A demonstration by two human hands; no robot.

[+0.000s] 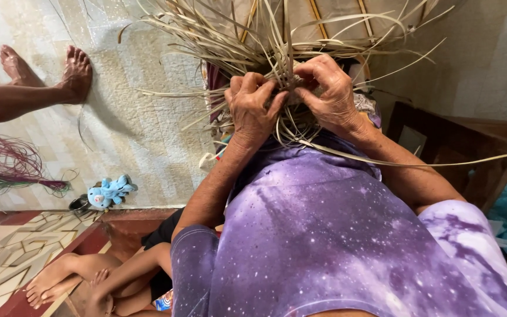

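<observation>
Far out to the left of the fingers, a bundle of purple-dyed strands (7, 167) lies on the tiled floor (130, 135), beside another person's bare feet (48, 70) and a small blue soft toy (110, 191), all well apart from the work; nearer, the left hand (253, 108) is curled tight, its fingertips pinching a few pale reed strips (277, 64) just where they cross; touching it from the other side, the right hand (327, 94) is likewise closed, thumb and forefinger gripping the same crossing of strips in the half-woven piece (291, 85), which sits between the two hands above the lap in the purple shirt (335, 235); loose ends fan out above and beyond the fingertips, and one long strip (441, 163) trails off to the right past the wrist, toward a dark wooden piece of furniture (441, 141). To my judgement, the weave is best served by keeping both pinches close to the crossing, so the last tuck cannot slacken; each strip should lie flat, not twisted, before it is drawn snug; the trailing strip wants watching, lest it snag or kink.
</observation>
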